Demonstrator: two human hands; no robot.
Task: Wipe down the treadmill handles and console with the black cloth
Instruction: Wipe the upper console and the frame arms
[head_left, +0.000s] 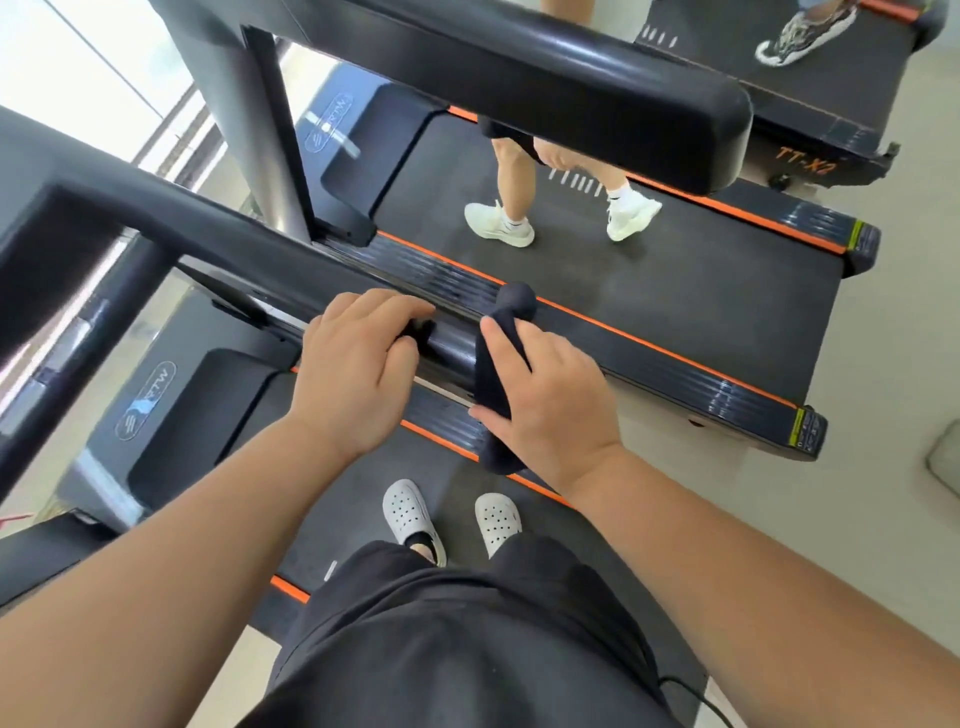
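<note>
The black treadmill handle (208, 234) runs from the upper left down to its rounded end near the middle. My left hand (358, 374) lies over the handle, fingers curled round it. Just to its right, the black cloth (493, 374) drapes over the handle's end, and its lower end hangs below my palm. My right hand (550, 400) grips the cloth against the handle, thumb across the fabric. A dark rounded tip (515, 302) shows past my fingers; I cannot tell whether it is cloth or bare handle. The console is out of view.
My feet in white clogs (452, 519) stand on the belt below. On the neighbouring treadmill (675, 312) a person in white shoes (498, 223) walks, and its thick black handle (571, 98) crosses the top. Another treadmill (810, 140) lies beyond, top right.
</note>
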